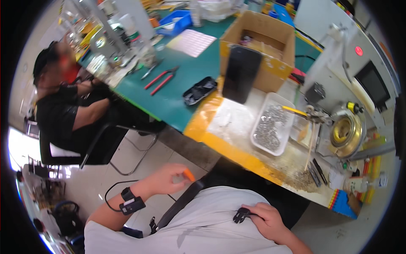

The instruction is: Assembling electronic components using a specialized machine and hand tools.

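My left hand [168,179] is raised beside the chair at my left. Its thumb and forefinger are curved and apart, and an orange sleeve-like piece [189,175] sits at the forefinger's tip. A black strapped device [132,205] with a cable is on that wrist. Against my light shirt, my right hand [267,220] is closed on a black plastic buckle [241,215]; its strap is mostly hidden under the fingers.
The bench carries a white tray [257,139] of small metal parts, a cardboard box [277,74] with a dark phone-like slab [242,75] against it, red-handled pliers [162,80] and a black case [199,90]. A machine [344,127] stands right. A person [63,106] sits left.
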`<state>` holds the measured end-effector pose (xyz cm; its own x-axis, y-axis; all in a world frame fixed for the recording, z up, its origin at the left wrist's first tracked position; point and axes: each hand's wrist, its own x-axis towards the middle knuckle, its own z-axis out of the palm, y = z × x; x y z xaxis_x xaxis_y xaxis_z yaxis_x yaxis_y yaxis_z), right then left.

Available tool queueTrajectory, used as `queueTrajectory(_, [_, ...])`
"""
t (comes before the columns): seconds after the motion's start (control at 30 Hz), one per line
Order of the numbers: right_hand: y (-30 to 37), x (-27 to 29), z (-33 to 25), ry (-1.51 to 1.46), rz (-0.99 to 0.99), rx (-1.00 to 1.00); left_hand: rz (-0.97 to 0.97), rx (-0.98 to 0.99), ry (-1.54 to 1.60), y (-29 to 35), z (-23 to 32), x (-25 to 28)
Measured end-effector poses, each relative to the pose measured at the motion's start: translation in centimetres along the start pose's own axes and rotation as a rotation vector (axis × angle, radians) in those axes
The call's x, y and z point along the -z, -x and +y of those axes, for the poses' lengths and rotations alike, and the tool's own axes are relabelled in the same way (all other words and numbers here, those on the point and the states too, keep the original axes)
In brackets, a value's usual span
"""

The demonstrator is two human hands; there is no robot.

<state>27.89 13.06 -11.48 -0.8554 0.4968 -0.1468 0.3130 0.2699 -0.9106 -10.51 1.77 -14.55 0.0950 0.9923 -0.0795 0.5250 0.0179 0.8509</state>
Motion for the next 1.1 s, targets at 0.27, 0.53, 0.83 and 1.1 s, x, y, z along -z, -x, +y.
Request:
queueTrajectory(0.27, [0.0,-1.1,-1.7,0.06,0.068,0.042,-0.345,0.496,0.021,15.7,-17.6,-10.7])
queueTrajectory(0.53, [1.2,-2.2,-2.5,0.099,0.16,0.016,-0.685,0.556,0.408,16.2,-20.6,-14.8])
queueTrajectory(0.83, [0.6,-2.4,-2.5,0.098,0.139,-0.056,-0.908,1.077,0.521,18.0,-18.4,-7.1])
queueTrajectory(1.1, [0.0,-2.8,-2.8,0.09,0.135,-0.081,-0.537,0.627,-0.443,11.6,-9.4,5.8])
